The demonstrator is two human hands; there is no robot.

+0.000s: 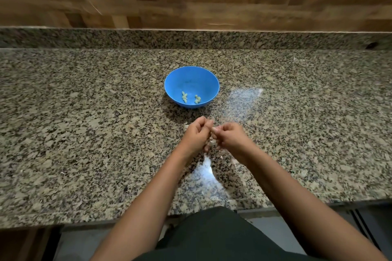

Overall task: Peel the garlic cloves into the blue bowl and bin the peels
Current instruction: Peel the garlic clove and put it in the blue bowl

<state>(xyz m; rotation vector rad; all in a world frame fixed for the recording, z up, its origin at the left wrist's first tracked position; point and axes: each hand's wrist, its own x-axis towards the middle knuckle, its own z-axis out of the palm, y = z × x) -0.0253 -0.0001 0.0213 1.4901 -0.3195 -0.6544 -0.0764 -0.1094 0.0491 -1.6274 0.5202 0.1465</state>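
A blue bowl (pixel 191 87) stands on the speckled granite counter, with several peeled garlic cloves (pixel 191 98) lying in its near side. Just in front of it my left hand (pixel 196 134) and my right hand (pixel 230 136) meet above the counter, fingers curled. Between their fingertips they pinch a small pale garlic clove (pixel 212 129), mostly hidden by the fingers. Pale bits of peel (pixel 210 144) lie on the counter under and just behind the hands.
The granite counter (pixel 84 123) runs the full width, with a low granite upstand and a wooden wall behind. Its front edge is near my body. A few tiny peel scraps (pixel 62 173) lie on the left. Bright light patches reflect on the stone.
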